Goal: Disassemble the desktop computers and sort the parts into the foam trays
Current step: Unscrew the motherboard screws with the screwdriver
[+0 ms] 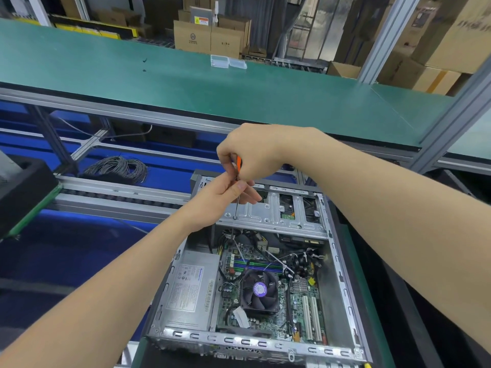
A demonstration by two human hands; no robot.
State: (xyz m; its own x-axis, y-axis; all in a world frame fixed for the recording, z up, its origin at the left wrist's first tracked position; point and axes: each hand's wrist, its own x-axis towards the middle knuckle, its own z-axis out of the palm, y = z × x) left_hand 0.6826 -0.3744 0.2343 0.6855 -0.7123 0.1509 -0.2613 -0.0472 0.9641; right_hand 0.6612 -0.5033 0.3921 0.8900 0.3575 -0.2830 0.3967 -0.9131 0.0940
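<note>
Over far end of open desktop computer (pixel 292 349), lid off: right hand (pixel 252 152) fisted round orange handle of screwdriver (pixel 237 205), upright. Left hand (pixel 225 192) pinching shaft just below handle, thumb against fingers. Tip down on top plate of metal drive cage (pixel 265 213), near-left corner. Nearer inside case: power supply (pixel 191 285) left, CPU fan (pixel 260 290) just beside it.

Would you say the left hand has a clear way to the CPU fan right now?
Probably yes: the CPU fan lies uncovered below it, though the left hand is busy pinching the screwdriver.
</note>
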